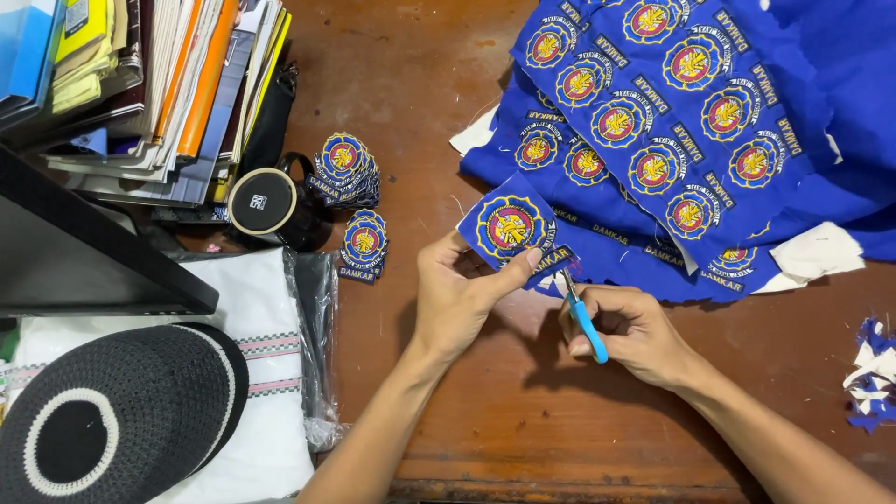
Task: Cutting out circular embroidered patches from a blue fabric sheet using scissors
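My left hand (459, 291) pinches a blue embroidered patch (511, 227) with a round yellow and red emblem, still joined to a strip of blue cloth. My right hand (630, 333) grips small blue-handled snips (584, 322), whose tip touches the lower edge of that patch. Behind both hands lies a large blue fabric sheet (672, 112) covered with rows of the same emblems. Two small stacks of cut patches (347, 168) (364, 245) sit to the left on the brown wooden table (523, 411).
A black mug (266, 203) stands by the cut patches. Stacked books and papers (168, 84) fill the far left. A black and white knitted cap (112, 420) rests on white folded cloth in plastic (271, 392). Blue and white scraps (873, 373) lie at the right edge.
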